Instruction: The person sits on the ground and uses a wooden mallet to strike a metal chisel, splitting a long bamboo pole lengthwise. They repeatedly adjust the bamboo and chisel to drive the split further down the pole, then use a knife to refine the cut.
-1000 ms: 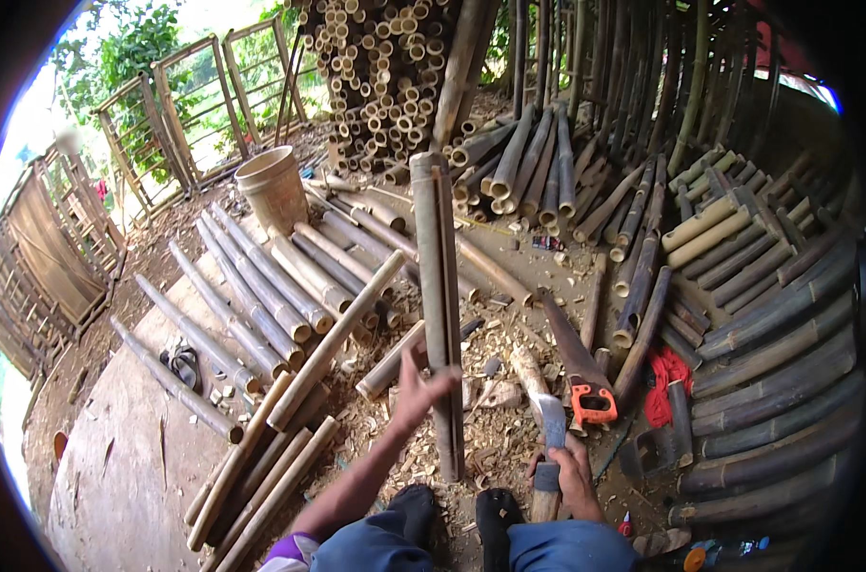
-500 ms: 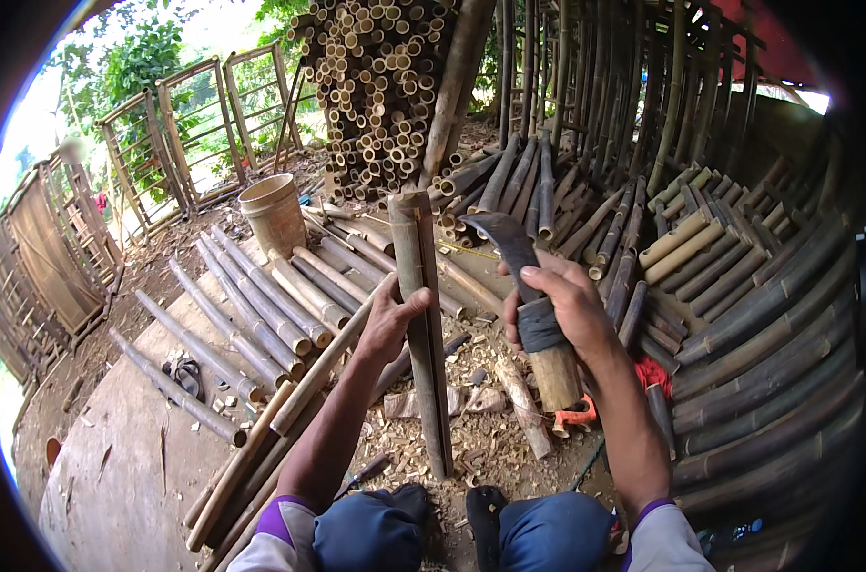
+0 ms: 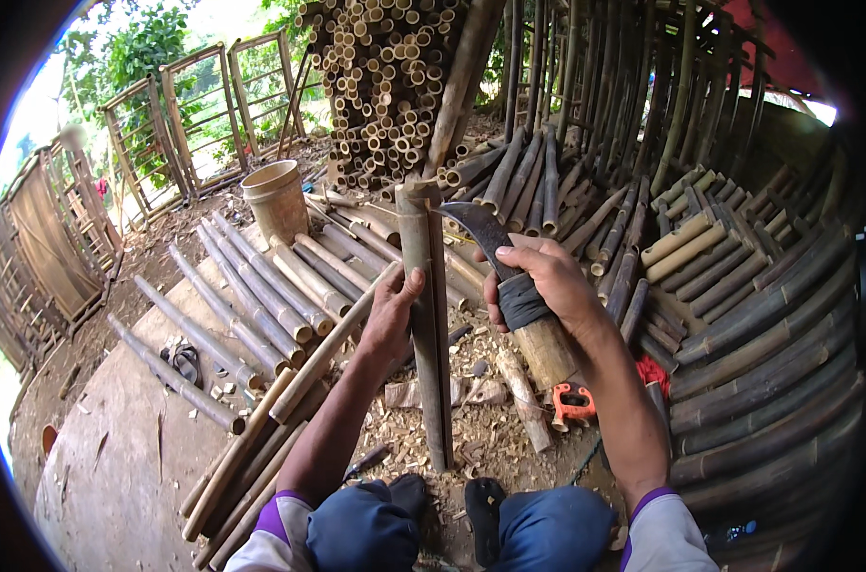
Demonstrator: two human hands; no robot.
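Note:
My left hand (image 3: 392, 319) is wrapped round the upper half of a bamboo pole (image 3: 433, 391), which stands nearly upright before me, its foot among chips between my feet. A long dark slit or groove runs down the pole's right side. In my right hand (image 3: 547, 284) is a billhook (image 3: 484, 229) with a dark, curved blade and a thick wooden handle bound in black strip near the blade. The blade points left, its tip close to the pole's top; whether they touch I cannot tell.
Wood chips (image 3: 485, 443) cover the ground around a small log (image 3: 522, 400). An orange saw-like handle (image 3: 573, 403) lies beneath my right forearm. Bamboo poles (image 3: 225, 310) lie left, others (image 3: 766, 396) are heaped right. A bucket (image 3: 275, 198) stands behind; stacked bamboo (image 3: 385, 86) rises beyond.
The billhook has moved left, its blade tip coming nearer the pole's top. The pole's top has shifted slightly right, and more of the orange handle shows under my right arm.

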